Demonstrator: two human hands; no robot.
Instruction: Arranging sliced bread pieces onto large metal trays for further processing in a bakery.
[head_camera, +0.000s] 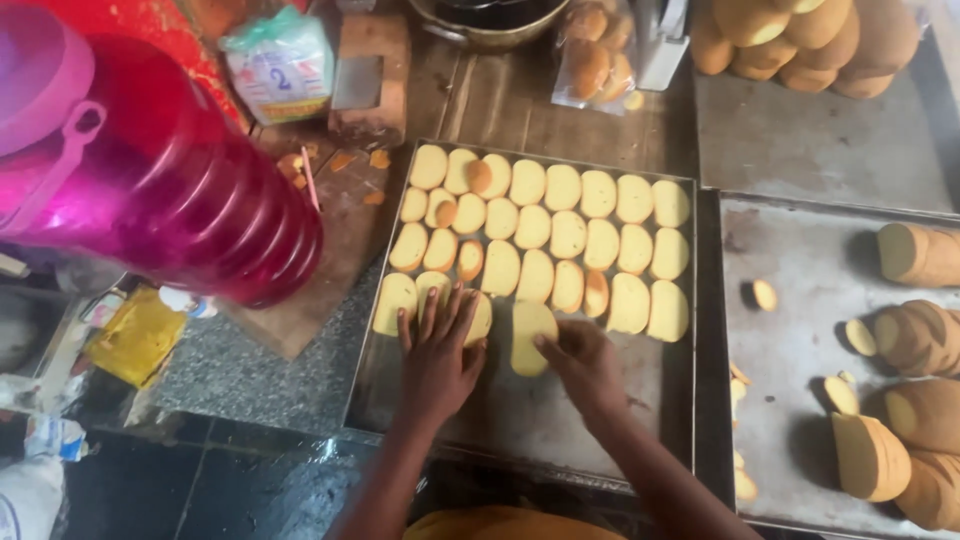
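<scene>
Worktop: metal tray (640, 390), bread slices in rows | our left hand (438, 350) flat, released, on slices | right hand (585, 365) pinching slice (530, 335) | pink jug (160, 170) at 10 o'clock.

I am looking into a small bakery kitchen: metal baking trays (680, 400) of sliced bread (565, 235), piled loaves (800, 40).

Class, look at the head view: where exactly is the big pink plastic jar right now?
The pink plastic jar lies tilted at the upper left of the head view, left of the metal tray of bread slices and below a small wrapped packet.
</scene>
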